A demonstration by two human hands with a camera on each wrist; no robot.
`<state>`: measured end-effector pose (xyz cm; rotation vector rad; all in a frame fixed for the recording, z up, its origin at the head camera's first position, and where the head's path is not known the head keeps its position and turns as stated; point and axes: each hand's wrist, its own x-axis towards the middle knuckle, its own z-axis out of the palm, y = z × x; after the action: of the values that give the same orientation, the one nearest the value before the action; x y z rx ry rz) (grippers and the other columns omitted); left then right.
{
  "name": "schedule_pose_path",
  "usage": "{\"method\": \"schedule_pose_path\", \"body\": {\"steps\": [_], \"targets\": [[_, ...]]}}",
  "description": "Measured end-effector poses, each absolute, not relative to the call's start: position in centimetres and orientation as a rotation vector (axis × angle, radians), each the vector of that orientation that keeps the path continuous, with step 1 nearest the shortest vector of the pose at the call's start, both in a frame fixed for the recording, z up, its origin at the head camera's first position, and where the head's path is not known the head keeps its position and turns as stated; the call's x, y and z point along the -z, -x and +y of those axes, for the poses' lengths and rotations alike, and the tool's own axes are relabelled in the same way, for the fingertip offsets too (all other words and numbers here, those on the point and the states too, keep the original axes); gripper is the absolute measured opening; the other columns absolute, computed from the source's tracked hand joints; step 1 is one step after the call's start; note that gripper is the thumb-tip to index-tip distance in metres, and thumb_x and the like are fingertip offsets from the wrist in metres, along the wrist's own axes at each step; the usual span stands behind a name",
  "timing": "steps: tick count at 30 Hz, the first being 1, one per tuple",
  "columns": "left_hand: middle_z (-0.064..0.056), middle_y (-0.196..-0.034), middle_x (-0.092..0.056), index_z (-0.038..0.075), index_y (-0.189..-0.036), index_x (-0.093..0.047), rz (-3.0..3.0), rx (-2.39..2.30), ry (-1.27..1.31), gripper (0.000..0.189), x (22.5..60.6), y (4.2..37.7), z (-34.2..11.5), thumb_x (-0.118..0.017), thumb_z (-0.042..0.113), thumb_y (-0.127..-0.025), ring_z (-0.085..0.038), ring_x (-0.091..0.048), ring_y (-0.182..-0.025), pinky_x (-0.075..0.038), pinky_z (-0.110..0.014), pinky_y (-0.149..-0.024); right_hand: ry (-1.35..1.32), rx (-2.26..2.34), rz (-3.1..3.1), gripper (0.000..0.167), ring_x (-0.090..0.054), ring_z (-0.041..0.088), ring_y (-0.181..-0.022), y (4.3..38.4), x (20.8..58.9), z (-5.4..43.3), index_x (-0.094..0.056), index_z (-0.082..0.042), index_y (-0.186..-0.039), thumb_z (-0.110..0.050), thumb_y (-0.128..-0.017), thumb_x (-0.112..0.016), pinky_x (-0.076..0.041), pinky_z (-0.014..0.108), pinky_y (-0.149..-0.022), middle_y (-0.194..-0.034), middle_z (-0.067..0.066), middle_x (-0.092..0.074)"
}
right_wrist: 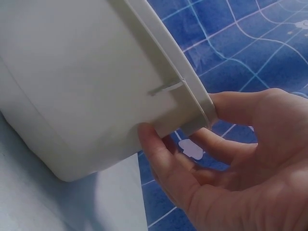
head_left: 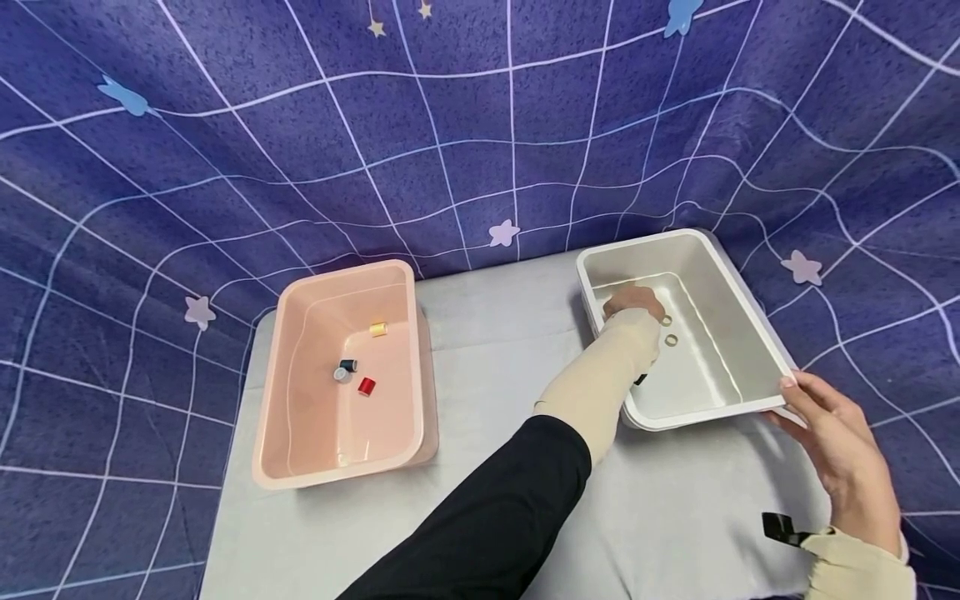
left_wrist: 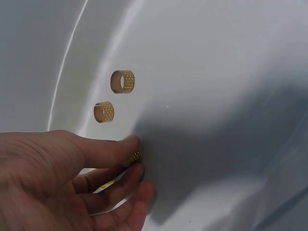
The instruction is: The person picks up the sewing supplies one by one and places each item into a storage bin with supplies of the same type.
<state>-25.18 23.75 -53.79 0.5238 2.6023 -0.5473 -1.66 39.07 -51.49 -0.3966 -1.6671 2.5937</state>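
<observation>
My left hand (head_left: 633, 302) reaches down into the white bin (head_left: 738, 411) at the right of the table. In the left wrist view, the thumb and fingers of that hand pinch a dimpled brass-coloured ring (left_wrist: 135, 157), mostly hidden by the fingertips. Two similar rings, an upper one (left_wrist: 128, 82) and a lower one (left_wrist: 109, 111), lie apart on the bin floor beyond the thumb. A bit of yellow shows below the fingers; I cannot tell what it is. My right hand (head_left: 847, 442) grips the bin's near right corner, thumb and fingers around the rim.
A pink bin (head_left: 416, 367) stands on the left of the grey-covered table (head_left: 495, 367). Inside it lie a yellow thread spool (head_left: 378, 329), a red spool (head_left: 367, 387), a dark spool (head_left: 348, 365) and a white spool (head_left: 341, 374). A blue patterned curtain (head_left: 465, 125) surrounds the table.
</observation>
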Motion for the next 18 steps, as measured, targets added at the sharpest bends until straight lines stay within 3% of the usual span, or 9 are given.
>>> {"method": "schedule_pose_path", "body": {"steps": [5, 12, 18], "targets": [[0.011, -0.111, -0.064, 0.034, -0.121, -0.067, 2.578, 0.639, -0.567, 0.048, 53.6, 24.8, 23.6, -0.080, 0.041, -0.074, -0.008, -0.060, -0.080, -0.052, -0.027, -0.053, 0.399, -2.580, -1.689, 0.027, -0.076, 0.006, -0.092, 1.7, 51.5, 39.1, -0.075, -0.014, -0.111, 0.002, -0.105, -0.054, -0.063, 0.023, -0.075, -0.104, -0.006, -0.079], [0.015, -0.121, -0.069, 0.043, -0.126, -0.070, 2.577, 0.480, -0.419, 0.042, 53.4, 25.2, 23.9, -0.078, 0.037, -0.086, -0.011, -0.063, -0.088, -0.055, -0.036, -0.055, 0.408, -2.583, -1.692, 0.027, -0.076, 0.006, -0.092, 1.7, 51.5, 38.9, -0.076, -0.014, -0.110, 0.002, -0.105, -0.054, -0.063, 0.023, -0.076, -0.102, -0.007, -0.078], [0.015, -0.117, -0.070, 0.042, -0.124, -0.071, 2.593, 0.438, -0.383, 0.036, 52.1, 24.4, 23.6, -0.076, 0.035, -0.090, -0.010, -0.063, -0.086, -0.055, -0.035, -0.060, 0.409, -2.588, -1.680, 0.027, -0.076, 0.006, -0.092, 1.6, 51.5, 38.9, -0.076, -0.014, -0.110, 0.002, -0.105, -0.054, -0.063, 0.023, -0.076, -0.102, -0.006, -0.078]]}}
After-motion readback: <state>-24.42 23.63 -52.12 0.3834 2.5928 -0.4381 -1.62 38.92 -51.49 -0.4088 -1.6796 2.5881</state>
